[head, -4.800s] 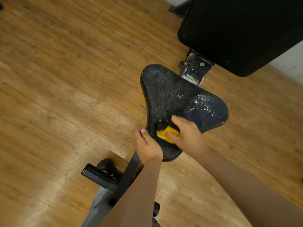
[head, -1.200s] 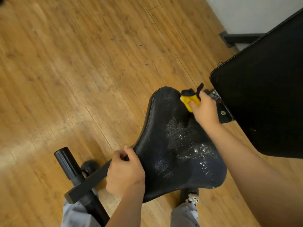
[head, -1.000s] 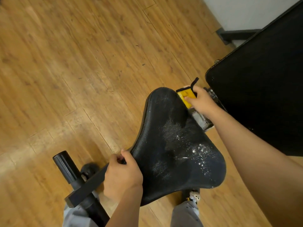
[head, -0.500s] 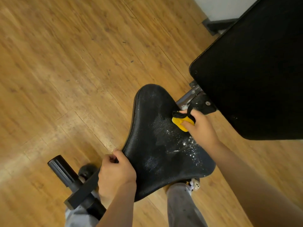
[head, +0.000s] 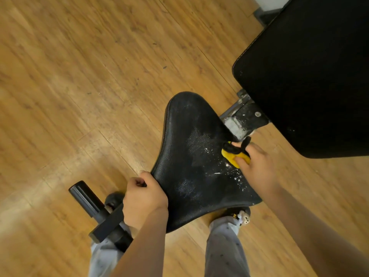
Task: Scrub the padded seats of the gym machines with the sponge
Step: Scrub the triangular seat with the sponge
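right hand [head: 257, 166] grips the yellow sponge [head: 235, 154] against the right edge of the black seat [head: 195, 162] at frame centre; left hand [head: 143, 198] clutches its lower-left edge.

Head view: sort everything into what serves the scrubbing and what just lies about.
Job: sponge, padded seat, right hand holding the sponge, left hand gripping the seat's edge.
Lying about: large black pad, black bar, wooden floor.
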A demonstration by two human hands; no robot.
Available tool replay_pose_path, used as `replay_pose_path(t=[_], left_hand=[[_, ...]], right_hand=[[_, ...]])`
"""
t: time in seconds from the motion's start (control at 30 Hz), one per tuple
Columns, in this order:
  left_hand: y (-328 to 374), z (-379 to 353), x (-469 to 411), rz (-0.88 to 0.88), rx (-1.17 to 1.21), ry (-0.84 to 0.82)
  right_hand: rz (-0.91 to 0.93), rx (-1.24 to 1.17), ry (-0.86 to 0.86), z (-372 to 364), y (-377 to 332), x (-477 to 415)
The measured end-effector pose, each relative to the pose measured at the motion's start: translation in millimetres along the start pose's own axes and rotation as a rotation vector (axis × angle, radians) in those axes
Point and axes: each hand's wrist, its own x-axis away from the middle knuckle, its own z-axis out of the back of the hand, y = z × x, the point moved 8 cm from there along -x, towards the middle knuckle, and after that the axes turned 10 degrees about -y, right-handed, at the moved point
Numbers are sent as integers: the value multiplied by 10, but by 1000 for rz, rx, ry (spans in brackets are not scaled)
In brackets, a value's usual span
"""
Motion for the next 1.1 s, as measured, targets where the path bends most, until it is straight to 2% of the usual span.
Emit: replay_pose_path(t=[0.13, 0.2, 0.3, 0.43, 0.6, 0.67, 0.73, 0.83, 0.9, 0.97, 1.03, 1.1], left_hand=[[-2, -24, -14, -6, -19, 16], [-18, -30, -26, -8, -35, 24], [-25, -36, -38, 0, -25, 22], [1, -35, -24, -7, -20, 21], [-37, -38, -49, -18, -13, 42], [-46, -39, -58, -23, -7, 50], [-41, -54, -75, -26, 11, 47], [-42, -55, -80, -33, 13, 32], [-41, -53, -75, -43, 11, 28], [-32, -46, -71, -49, 13, 28], [-21, -47, -79, -55, 18, 24], [-36, -44, -80, -59, 2, 22]], right_hand=[[-150, 68, 164, 186, 89, -416], [-130, 45, 191, 154, 28, -402], [-45, -18, 106, -42, -77, -52], [90, 172, 15, -88, 49, 378], [-231, 90, 153, 232, 542, 76], [-253, -3, 221, 166, 427, 171], [-202, -71, 206, -12, 256, 395], [-75, 23, 67, -234, 170, 728], [-14, 95, 36, -157, 296, 756], [-94, 116, 69, 28, 533, 640], [-273, 49, 121, 183, 747, 474], [-361, -8, 189, 191, 757, 461]])
